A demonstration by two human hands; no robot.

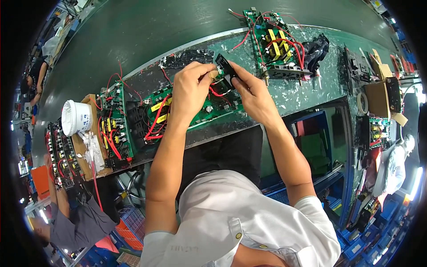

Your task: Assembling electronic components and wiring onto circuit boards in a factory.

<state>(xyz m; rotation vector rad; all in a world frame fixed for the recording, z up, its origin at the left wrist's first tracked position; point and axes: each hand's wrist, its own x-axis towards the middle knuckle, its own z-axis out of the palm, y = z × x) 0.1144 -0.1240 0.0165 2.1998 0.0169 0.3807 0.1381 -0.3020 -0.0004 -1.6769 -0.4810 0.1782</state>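
The bench (302, 95) is crowded: its near edge runs just under the green circuit board (195, 109) in front of the person, with dark lap space below it. Bare green surface lies between this board and a second circuit board (278, 44) further back right. To the left, a third board (116, 122) and a white tub (76, 116) sit close together.

Both forearms rise from the lower edge and meet above the middle board. The left hand (191, 86) curls its fingers around one end of a small black component (225, 69); the right hand (250, 91) pinches the other side with thumb and forefinger. The component is held just above the board's far edge, its long axis tilted from upper left to lower right. Red wires (156, 118) loop beneath.
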